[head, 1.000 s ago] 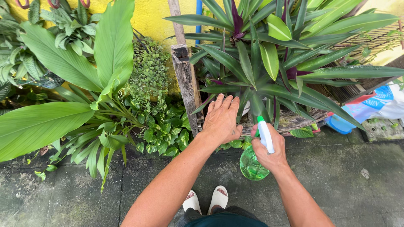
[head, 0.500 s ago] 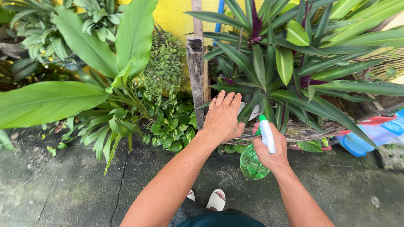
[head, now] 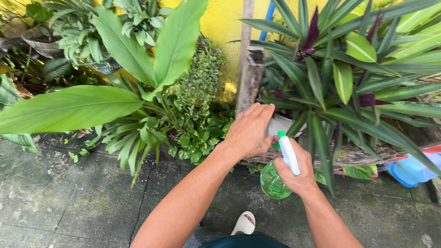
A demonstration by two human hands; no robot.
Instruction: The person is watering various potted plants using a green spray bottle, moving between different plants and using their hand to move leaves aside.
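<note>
My right hand grips a green spray bottle with a white trigger head, held low over the pavement and pointed toward the plants. My left hand reaches forward just to the left of the bottle's nozzle, palm down, fingers curled against a white pot under the long-leaved green and purple plant. A weathered wooden post stands right behind my left hand.
Broad-leaved plants and small leafy ground cover fill the left along a yellow wall. A blue plastic object lies at the right edge. Grey paving slabs lie below; my sandalled foot shows at the bottom.
My view has shifted right and closer to the plants. My left hand's fingers, spread before, have closed together and curled onto the white pot. The bottle stays in my right hand.
</note>
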